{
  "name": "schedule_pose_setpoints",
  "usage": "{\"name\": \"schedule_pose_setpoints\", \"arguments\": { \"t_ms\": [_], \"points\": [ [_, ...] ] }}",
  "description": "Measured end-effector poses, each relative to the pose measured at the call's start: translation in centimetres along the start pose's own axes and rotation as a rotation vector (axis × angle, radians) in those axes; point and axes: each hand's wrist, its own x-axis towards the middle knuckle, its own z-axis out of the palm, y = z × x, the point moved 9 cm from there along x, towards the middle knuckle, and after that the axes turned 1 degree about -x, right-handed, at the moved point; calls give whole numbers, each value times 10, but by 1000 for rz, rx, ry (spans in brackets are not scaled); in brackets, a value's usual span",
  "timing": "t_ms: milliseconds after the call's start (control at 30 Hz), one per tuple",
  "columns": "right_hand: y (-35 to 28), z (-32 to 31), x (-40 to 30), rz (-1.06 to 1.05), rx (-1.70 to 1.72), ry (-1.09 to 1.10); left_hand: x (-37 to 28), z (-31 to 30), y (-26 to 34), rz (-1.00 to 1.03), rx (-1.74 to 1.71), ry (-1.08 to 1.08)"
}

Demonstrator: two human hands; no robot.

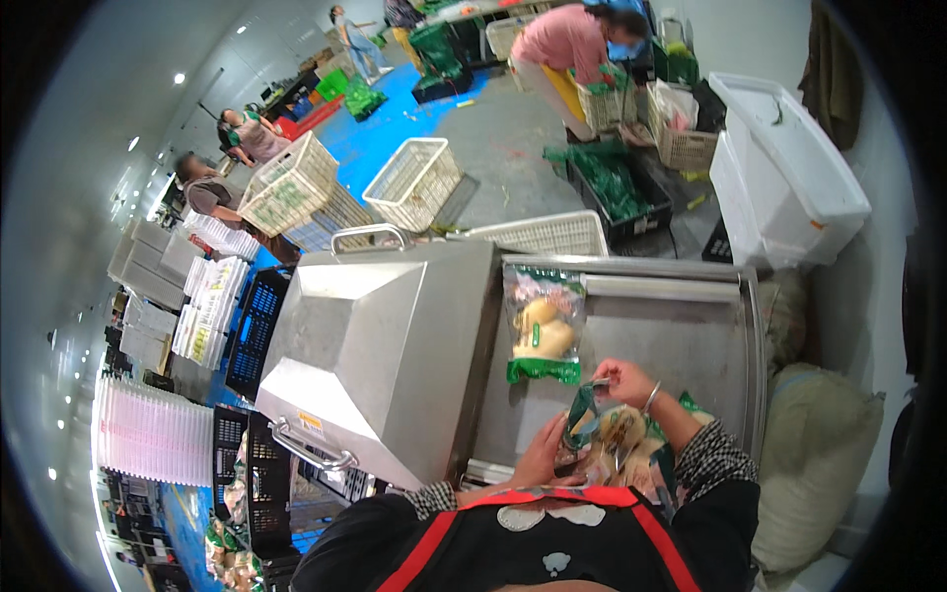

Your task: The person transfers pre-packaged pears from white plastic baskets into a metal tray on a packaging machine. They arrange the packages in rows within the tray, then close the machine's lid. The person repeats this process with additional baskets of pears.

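My right hand (626, 383) pinches the green top edge of a clear plastic produce bag (581, 420) just in front of my body. My left hand (540, 453) holds the same bag at its side. Several more bags of pale yellow produce (638, 459) lie under and beside my hands, partly hidden by them. Farther forward, a filled bag with green ends (544, 325) lies flat on the steel bed, near the edge of the lidded machine. It holds pale, rounded pieces that look like potatoes or similar vegetables.
A steel vacuum-sealing machine's raised-looking lid (370, 318) stands at left beside its bed (666, 333). Ahead are white crates (414, 185) and a black crate of green bags (618, 185). A sack (810, 459) and white tubs (784, 170) stand at right. Several people work farther off.
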Motion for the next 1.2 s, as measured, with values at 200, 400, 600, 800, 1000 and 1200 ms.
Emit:
{"name": "schedule_pose_setpoints", "arguments": {
  "t_ms": [200,400,600,800,1000,1200],
  "points": [
    [-50,14,1,-223,-398,277,-4,-54,-26,-294,-12,471],
    [-45,18,-9,-257,-197,289,-7,-61,-51,-315,-165,300],
    [-55,33,-26,-278,-100,210,31,-54,-67,-259,-257,398],
    [-47,41,-47,-189,67,152,26,-59,-69,-291,-417,401],
    [-47,28,-60,-294,235,213,35,-63,-55,-292,-542,339],
    [-64,4,-78,-386,128,390,6,-66,-86,-460,-853,404]
  ]
}}
